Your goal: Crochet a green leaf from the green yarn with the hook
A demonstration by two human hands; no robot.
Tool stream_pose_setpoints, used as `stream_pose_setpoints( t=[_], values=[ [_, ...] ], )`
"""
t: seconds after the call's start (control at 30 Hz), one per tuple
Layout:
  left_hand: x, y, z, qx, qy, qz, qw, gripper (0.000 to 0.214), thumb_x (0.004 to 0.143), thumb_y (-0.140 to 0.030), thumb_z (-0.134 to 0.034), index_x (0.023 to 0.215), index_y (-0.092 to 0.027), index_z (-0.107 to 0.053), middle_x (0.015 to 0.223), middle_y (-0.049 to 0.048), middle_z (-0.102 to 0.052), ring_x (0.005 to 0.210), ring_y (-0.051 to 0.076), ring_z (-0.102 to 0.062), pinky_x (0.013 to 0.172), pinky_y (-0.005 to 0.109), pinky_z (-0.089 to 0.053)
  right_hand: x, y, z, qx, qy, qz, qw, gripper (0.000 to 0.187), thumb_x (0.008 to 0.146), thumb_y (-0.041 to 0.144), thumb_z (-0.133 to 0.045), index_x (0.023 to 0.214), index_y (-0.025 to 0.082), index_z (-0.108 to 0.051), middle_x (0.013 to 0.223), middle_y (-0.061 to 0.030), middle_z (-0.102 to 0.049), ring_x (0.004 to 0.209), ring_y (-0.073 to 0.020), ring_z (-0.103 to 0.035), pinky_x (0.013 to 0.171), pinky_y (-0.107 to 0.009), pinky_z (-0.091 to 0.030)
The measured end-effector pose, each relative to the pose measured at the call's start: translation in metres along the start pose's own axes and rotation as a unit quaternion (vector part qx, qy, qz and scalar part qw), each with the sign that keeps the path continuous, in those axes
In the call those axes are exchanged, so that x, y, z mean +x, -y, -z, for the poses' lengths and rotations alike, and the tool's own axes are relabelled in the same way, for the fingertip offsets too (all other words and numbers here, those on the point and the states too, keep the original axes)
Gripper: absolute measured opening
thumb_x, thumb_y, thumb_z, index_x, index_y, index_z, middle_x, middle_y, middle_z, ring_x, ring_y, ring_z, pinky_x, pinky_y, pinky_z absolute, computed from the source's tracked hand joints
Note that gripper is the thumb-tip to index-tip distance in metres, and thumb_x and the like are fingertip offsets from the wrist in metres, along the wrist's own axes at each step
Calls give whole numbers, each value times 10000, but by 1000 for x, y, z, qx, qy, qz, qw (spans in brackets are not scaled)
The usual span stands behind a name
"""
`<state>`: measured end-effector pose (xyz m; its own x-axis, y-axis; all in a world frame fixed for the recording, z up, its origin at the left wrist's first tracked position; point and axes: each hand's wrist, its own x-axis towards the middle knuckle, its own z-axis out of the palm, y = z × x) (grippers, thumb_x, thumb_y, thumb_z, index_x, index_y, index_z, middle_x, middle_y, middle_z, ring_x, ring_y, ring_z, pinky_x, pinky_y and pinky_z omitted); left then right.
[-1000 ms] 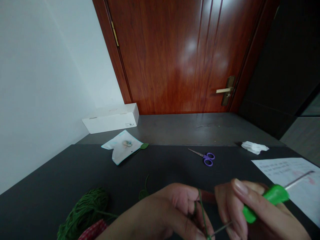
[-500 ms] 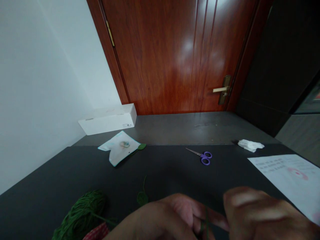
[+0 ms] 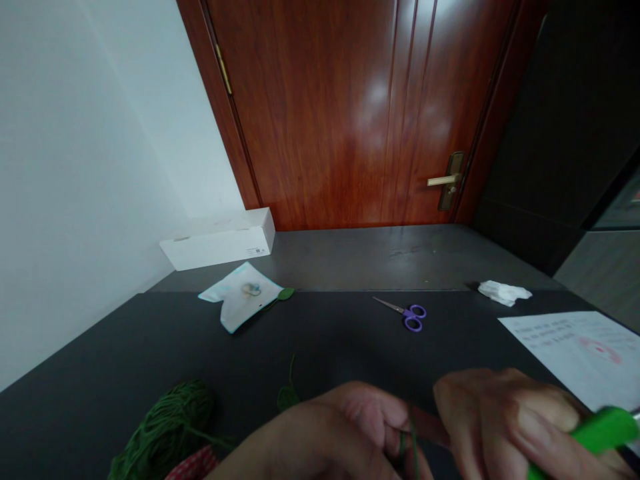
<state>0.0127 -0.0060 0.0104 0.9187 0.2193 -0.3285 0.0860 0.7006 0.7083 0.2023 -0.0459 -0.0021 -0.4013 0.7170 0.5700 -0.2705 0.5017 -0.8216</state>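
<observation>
My left hand [image 3: 320, 433] is curled at the bottom middle, with a strand of green yarn [image 3: 414, 443] running over its fingers. What its fingertips pinch is out of sight. Close beside it on the right, my right hand [image 3: 505, 420] is closed around a crochet hook with a bright green handle [image 3: 607, 429]; the hook's working tip is hidden. A ball of green yarn [image 3: 165, 427] lies left of my left hand, a strand leading from it toward that hand. Just beyond my left hand, a small green leaf-shaped piece [image 3: 287, 398] with a thin tail rests on the dark table.
Purple-handled scissors [image 3: 413, 318] lie mid-table. Farther left are a white packet [image 3: 245, 303] with a green leaf piece [image 3: 285, 293] at its edge, and a white box [image 3: 217, 243]. At right are a crumpled tissue [image 3: 504, 293] and a printed sheet [image 3: 575, 347]. Red checked fabric [image 3: 195, 465] shows by the yarn.
My right hand has turned and moved slightly left, bringing the green handle into view. My left hand stays nearly in place. The whole view has shifted slightly.
</observation>
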Motion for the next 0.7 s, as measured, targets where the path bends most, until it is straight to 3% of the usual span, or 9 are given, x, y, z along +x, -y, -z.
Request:
stream_pose_setpoints(
  t=[0.2, 0.3, 0.43, 0.7],
  values=[
    [-2, -5, -5, 27, -62, -70, 995, 417, 506, -145, -771, 920, -114, -731, 739, 7, -631, 604, 73, -513, 586, 191, -335, -3, -4, -5, 139, -103, -111, 979, 526, 998, 405, -388, 653, 250, -753, 564, -24, -607, 585, -167, -566, 623, -307, -466],
    [-2, -2, -4, 51, -94, -131, 986, 544, 584, -178, -803, 1112, -123, -688, 768, 11, -640, 634, 67, -520, 624, 190, -345, -3, -6, -7, 163, -150, -130, 966, 510, 998, 431, -394, 660, 252, -732, 577, -19, -606, 590, -170, -538, 662, -316, -463],
    [-5, 3, -2, 121, -180, -214, 952, 689, 671, -250, -822, 1301, -178, -553, 820, -13, -631, 712, 84, -545, 702, 230, -388, -2, -7, -10, 141, -196, -148, 959, 519, 987, 479, -411, 623, 236, -690, 597, -15, -600, 588, -161, -495, 619, -284, -438],
    [-3, 7, -4, 224, -276, -271, 895, 716, 761, -256, -719, 1406, -202, -414, 835, -16, -590, 807, 155, -556, 801, 343, -423, 2, -12, -18, 175, -237, -183, 938, 508, 956, 541, -441, 622, 219, -647, 647, -7, -551, 660, -168, -501, 678, -275, -444]
  ],
)
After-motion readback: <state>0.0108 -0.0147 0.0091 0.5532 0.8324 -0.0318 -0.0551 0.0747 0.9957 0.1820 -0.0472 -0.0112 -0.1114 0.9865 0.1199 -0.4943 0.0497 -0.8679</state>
